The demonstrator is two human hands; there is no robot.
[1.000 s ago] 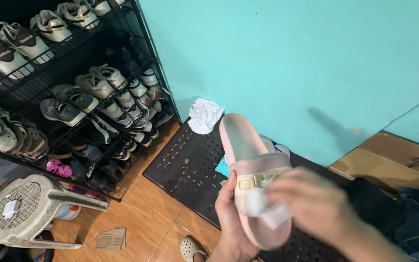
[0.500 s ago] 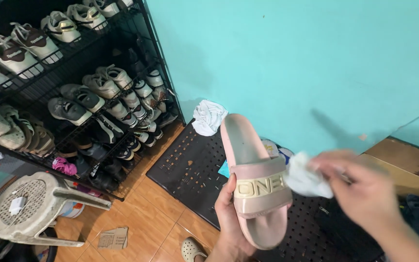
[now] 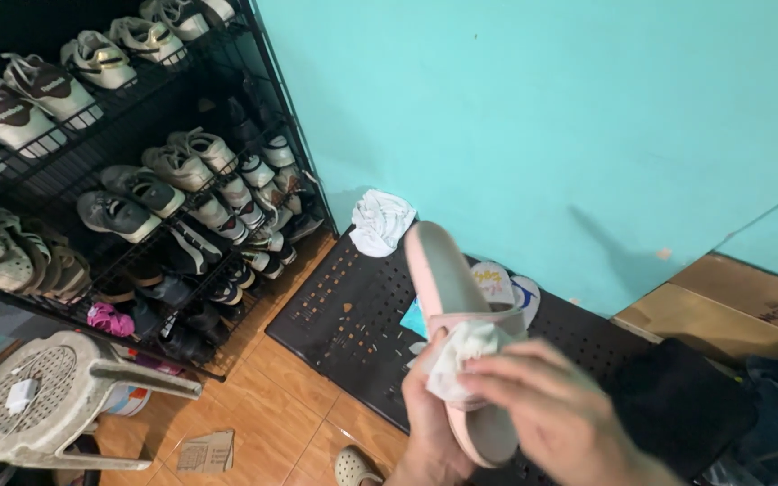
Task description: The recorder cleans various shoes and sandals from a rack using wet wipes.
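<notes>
Left hand gripped pink slide sandal from below, toe toward 12 o'clock, steadying it; right hand fingers pinched white cloth against strap.

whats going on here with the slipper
A person holds a pink slide sandal up in the left hand and presses a crumpled white cloth against its strap with the right hand. The sandal is tilted on its side over a dark perforated plastic surface, where another white rag lies near the teal wall. To the left stands a black wire shoe rack full of sneakers, with a pale plastic stool on the tiled floor.
</notes>
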